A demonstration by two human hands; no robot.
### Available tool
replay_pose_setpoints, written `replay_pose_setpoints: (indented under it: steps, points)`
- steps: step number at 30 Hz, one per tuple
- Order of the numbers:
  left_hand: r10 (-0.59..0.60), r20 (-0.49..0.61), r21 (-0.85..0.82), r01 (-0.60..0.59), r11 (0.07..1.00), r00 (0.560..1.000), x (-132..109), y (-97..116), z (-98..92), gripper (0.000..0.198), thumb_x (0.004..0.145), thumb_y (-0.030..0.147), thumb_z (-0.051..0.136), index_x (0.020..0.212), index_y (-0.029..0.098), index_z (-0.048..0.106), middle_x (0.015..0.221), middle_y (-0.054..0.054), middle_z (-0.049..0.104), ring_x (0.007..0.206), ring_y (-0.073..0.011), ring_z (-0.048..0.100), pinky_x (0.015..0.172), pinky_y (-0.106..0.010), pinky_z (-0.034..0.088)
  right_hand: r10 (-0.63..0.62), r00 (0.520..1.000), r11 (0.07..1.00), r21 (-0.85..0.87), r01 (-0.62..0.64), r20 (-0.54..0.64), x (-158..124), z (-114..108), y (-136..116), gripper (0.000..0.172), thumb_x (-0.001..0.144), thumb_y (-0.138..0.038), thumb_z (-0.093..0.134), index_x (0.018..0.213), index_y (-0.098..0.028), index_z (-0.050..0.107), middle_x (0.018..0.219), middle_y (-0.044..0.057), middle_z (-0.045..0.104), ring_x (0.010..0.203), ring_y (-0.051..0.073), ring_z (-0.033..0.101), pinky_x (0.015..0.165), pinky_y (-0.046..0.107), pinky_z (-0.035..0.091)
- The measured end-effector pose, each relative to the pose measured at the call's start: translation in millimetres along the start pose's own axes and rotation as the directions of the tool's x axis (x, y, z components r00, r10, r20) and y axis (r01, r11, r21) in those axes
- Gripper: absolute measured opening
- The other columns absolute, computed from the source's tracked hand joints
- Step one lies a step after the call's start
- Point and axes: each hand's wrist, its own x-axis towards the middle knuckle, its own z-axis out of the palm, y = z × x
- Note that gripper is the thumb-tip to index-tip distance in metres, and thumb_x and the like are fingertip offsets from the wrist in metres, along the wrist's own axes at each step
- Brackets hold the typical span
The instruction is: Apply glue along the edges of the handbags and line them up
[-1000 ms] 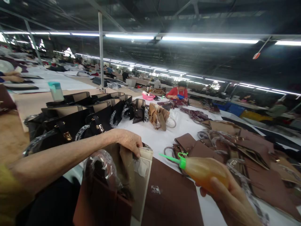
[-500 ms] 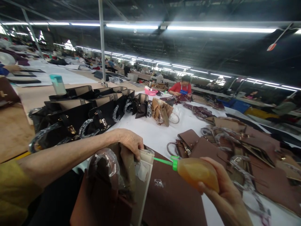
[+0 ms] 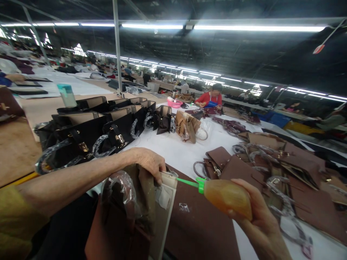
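My left hand (image 3: 150, 162) grips the top edge of a brown handbag (image 3: 119, 231), fingers closed over its cream lining panel (image 3: 165, 202). One bag handle (image 3: 126, 191), wrapped in clear plastic, arches below my forearm. Wrapped in my right hand (image 3: 260, 213) is a squeeze bottle (image 3: 229, 196) of amber liquid with a green cap. Its thin green nozzle points left, and the tip meets the upper edge of the cream panel close to my left fingertips. A flat brown panel (image 3: 200, 220) lies under the bottle, with a small clear plastic scrap (image 3: 184, 207) on it.
Black handbags (image 3: 84, 130) stand in rows at the left. A tan bag (image 3: 187, 126) sits mid-table. Brown bags (image 3: 298, 173) with plastic-wrapped handles are piled at the right. Behind them are a pink basket (image 3: 175, 103), a co-worker in red (image 3: 210, 98) and a teal-lidded bottle (image 3: 67, 95).
The view has shifted slightly. Both hands keep nearly the same pose, with the nozzle still at the panel's edge; the bottle looks a little more squeezed.
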Motion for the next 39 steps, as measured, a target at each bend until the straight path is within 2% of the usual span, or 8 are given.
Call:
replay_pose_setpoints:
  steps: [4,10,17,21,28,33,36,39]
  points:
    - [0.006,-0.002,-0.005,-0.006,1.0,1.0,1,-1,0.3,0.026,0.072,0.033,0.063,0.088,0.015,0.071,0.072,0.001,0.068,0.062,-0.0123,0.055,0.053,-0.018,0.042,-0.137,0.986,0.988,-0.056,0.143,0.091,1,-8,18,0.047,0.075,-0.037,0.068,0.118,-0.033,0.05,0.104,-0.002,0.062,0.084,0.016,0.061,0.071,0.017,0.049]
    - [0.001,-0.016,0.015,-0.001,1.0,1.0,2,-5,0.2,0.026,0.072,0.034,0.064,0.088,0.015,0.071,0.07,0.001,0.068,0.062,-0.0121,0.055,0.054,-0.019,0.041,-0.313,0.917,0.935,-0.092,0.344,0.247,-2,-18,38,0.053,0.076,-0.036,0.069,0.124,-0.033,0.048,0.11,0.002,0.063,0.088,0.02,0.065,0.072,0.018,0.052]
    - [0.005,-0.005,-0.014,-0.005,1.0,1.0,2,-2,2.2,0.026,0.071,0.034,0.063,0.087,0.015,0.071,0.069,0.001,0.067,0.061,-0.012,0.055,0.053,-0.019,0.041,-0.264,0.943,0.961,-0.031,0.276,0.2,4,-15,33,0.052,0.078,-0.031,0.068,0.124,-0.035,0.045,0.103,0.001,0.063,0.078,0.017,0.064,0.066,0.018,0.052]
    - [-0.019,-0.024,0.023,0.019,1.0,1.0,-4,3,0.3,0.026,0.072,0.034,0.063,0.087,0.015,0.071,0.069,0.001,0.067,0.061,-0.012,0.055,0.052,-0.019,0.04,-0.164,0.975,0.986,0.014,0.163,0.152,1,-11,32,0.05,0.073,-0.033,0.072,0.118,-0.034,0.05,0.103,0.0,0.063,0.082,0.018,0.062,0.069,0.02,0.051]
    - [-0.083,-0.19,0.301,0.138,0.944,0.978,-21,35,-32.0,0.023,0.072,0.032,0.061,0.088,0.018,0.07,0.076,-0.002,0.069,0.061,-0.0127,0.055,0.05,-0.019,0.036,-0.052,0.994,0.997,0.062,0.047,0.094,1,-14,31,0.05,0.07,-0.036,0.073,0.115,-0.032,0.053,0.099,0.0,0.062,0.08,0.018,0.061,0.068,0.02,0.05]
    - [0.065,-0.343,0.502,0.124,0.856,0.937,-20,47,-46.8,0.015,0.071,0.022,0.058,0.081,0.017,0.067,0.074,-0.002,0.067,0.059,-0.0128,0.053,0.05,-0.021,0.035,0.017,0.999,0.984,0.178,-0.009,-0.045,16,-21,33,0.05,0.075,-0.039,0.067,0.121,-0.029,0.049,0.103,0.004,0.06,0.084,0.02,0.059,0.069,0.024,0.051]
    - [0.145,-0.416,0.562,0.129,0.817,0.898,-13,41,-40.8,0.011,0.07,0.02,0.056,0.077,0.018,0.065,0.072,-0.002,0.065,0.061,-0.0142,0.054,0.051,-0.023,0.035,0.02,0.998,0.98,0.2,-0.008,-0.057,24,-20,33,0.052,0.074,-0.04,0.067,0.121,-0.028,0.047,0.105,0.005,0.059,0.085,0.022,0.059,0.069,0.027,0.051]
    - [0.161,-0.472,0.577,0.167,0.799,0.867,-5,31,-32.5,0.01,0.07,0.022,0.056,0.075,0.019,0.064,0.074,-0.003,0.063,0.066,-0.0163,0.056,0.052,-0.025,0.034,-0.008,1.0,0.988,0.152,0.012,-0.029,30,-17,29,0.052,0.074,-0.039,0.068,0.12,-0.028,0.047,0.105,0.004,0.058,0.086,0.02,0.059,0.074,0.025,0.05]
